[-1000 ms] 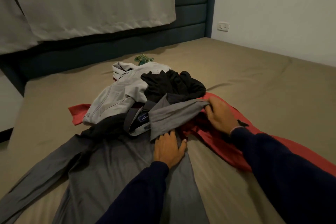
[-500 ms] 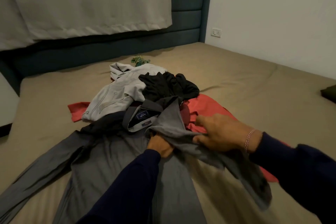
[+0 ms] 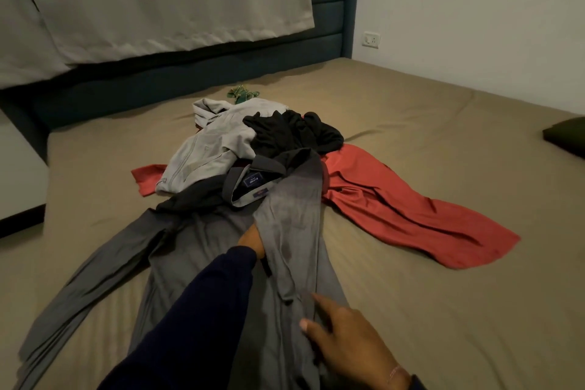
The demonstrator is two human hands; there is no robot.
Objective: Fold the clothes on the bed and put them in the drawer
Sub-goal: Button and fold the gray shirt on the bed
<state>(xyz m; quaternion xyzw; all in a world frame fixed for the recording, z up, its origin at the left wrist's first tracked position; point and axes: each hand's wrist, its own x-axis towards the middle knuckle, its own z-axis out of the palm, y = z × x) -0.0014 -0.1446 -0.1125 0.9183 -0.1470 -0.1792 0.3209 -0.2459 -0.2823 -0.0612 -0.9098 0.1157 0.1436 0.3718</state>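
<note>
A grey long-sleeved shirt [image 3: 202,269] lies spread on the bed, collar away from me. Its right sleeve [image 3: 291,231] is folded down along the body; the left sleeve [image 3: 88,288] stretches out to the lower left. My left hand [image 3: 253,239] lies on the shirt, mostly hidden under the folded sleeve. My right hand [image 3: 345,339] rests flat on the sleeve's lower end, fingers straight. Behind the collar sits a pile: a light grey garment [image 3: 209,149], a black garment [image 3: 294,133] and a red garment [image 3: 405,206] spread to the right.
The bed has a tan sheet [image 3: 443,136] and a dark blue headboard [image 3: 329,16]. A small green item [image 3: 242,94] lies behind the pile. A dark object [image 3: 566,136] sits at the right edge. Grey curtains [image 3: 158,0] hang at the back left.
My right hand pulled the shirt's right sleeve off the pile and laid it down along the shirt body toward me. My left hand stayed near the shirt's shoulder.
</note>
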